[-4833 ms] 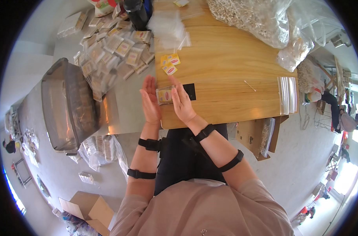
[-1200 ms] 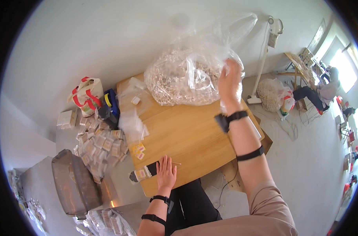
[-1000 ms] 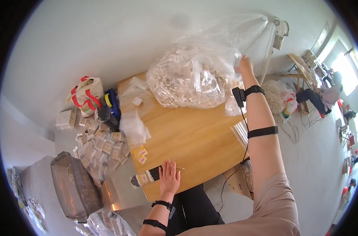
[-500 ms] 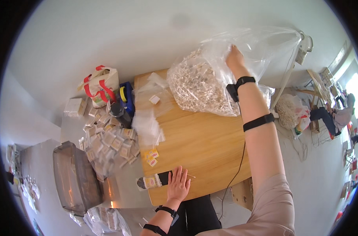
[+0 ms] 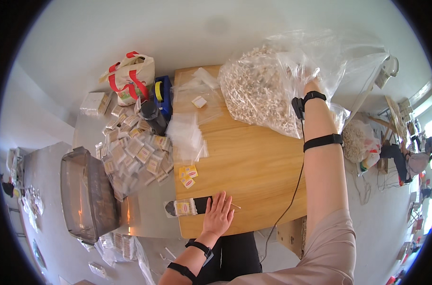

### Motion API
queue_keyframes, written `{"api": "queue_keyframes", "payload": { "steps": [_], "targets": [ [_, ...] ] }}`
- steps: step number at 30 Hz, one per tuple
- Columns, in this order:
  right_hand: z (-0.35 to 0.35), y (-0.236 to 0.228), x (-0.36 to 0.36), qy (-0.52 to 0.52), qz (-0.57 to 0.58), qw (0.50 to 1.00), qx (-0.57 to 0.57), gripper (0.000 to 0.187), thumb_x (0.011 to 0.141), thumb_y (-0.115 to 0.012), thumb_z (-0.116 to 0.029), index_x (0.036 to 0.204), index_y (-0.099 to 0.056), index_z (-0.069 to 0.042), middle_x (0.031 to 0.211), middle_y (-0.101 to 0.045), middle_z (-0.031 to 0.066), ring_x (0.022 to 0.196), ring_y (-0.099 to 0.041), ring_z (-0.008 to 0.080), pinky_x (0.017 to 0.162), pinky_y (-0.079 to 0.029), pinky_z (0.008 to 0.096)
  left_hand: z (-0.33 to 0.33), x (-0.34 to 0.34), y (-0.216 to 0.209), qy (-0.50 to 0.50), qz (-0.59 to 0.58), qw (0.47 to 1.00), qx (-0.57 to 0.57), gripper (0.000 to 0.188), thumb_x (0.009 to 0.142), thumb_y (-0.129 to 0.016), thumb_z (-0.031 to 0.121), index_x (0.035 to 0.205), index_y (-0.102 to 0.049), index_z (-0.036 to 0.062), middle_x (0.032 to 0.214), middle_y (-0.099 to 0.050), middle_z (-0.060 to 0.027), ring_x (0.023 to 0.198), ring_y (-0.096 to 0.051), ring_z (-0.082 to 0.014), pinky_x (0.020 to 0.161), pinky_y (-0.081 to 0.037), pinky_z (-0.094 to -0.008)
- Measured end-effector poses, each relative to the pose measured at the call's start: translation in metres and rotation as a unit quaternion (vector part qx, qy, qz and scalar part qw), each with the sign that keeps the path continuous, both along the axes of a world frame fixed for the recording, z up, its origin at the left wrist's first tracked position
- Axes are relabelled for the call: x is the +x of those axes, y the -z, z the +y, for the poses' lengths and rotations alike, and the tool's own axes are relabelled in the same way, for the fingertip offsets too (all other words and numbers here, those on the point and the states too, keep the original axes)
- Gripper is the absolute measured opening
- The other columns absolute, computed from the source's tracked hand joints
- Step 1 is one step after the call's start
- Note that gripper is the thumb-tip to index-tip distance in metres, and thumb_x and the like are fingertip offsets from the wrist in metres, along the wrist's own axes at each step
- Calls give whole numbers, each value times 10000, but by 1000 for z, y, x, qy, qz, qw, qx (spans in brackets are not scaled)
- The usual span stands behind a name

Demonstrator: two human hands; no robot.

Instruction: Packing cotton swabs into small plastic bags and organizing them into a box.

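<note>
My left hand (image 5: 218, 214) lies flat with fingers stretched, at the table's near edge. Under it runs a black strip (image 5: 204, 204) with a small clear packet of cotton swabs (image 5: 185, 207) on its left part. A single cotton swab (image 5: 236, 205) pokes out to the right of my fingers. At the far right of the table, my right hand (image 5: 312, 80) is in among the loose film of a big clear plastic bag (image 5: 337, 57) full of loose cotton swabs (image 5: 254, 90). The crumpled film covers its fingers, so their hold is hidden.
Yellow labels (image 5: 188, 175) and clear empty sachets (image 5: 185, 135) lie on the wooden table (image 5: 254, 161). To the left are a heap of filled packets (image 5: 135, 152), a dark bottle (image 5: 153, 116), a blue tape dispenser (image 5: 162, 97) and a grey bin (image 5: 90, 194). A cable (image 5: 292, 199) hangs from my right wrist.
My right hand has gone from gripping the bag's upper film to lower among its folds, slightly right. The view has shifted a little. My left hand stays flat on the strip.
</note>
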State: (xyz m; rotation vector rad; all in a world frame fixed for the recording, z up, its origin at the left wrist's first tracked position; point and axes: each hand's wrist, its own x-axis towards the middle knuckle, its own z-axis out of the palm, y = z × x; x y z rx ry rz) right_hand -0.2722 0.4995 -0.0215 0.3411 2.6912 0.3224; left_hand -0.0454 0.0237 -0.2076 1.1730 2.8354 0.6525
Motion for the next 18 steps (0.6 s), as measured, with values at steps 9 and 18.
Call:
{"api": "queue_keyframes", "payload": {
  "steps": [9, 18],
  "targets": [
    [117, 48, -21, -69, 263, 844, -461, 455, 980, -321, -344, 1301, -493, -71, 1289, -546, 128, 1158, -532, 275, 968, -410, 394, -9, -1, -1, -14, -12, 999, -35, 495, 898, -539, 296, 1343, -458, 95, 1452, -370, -130, 1357, -330, -287, 1100, -254, -507],
    [140, 83, -57, 276, 645, 624, -344, 283, 815, -538, -249, 852, -700, -20, 860, -675, 220, 812, -649, 310, 745, -489, 394, -14, -3, 8, -30, -14, 999, -43, 500, 906, -526, 315, 1352, -451, 101, 1456, -364, -130, 1364, -315, -291, 1111, -234, -509]
  ]
}}
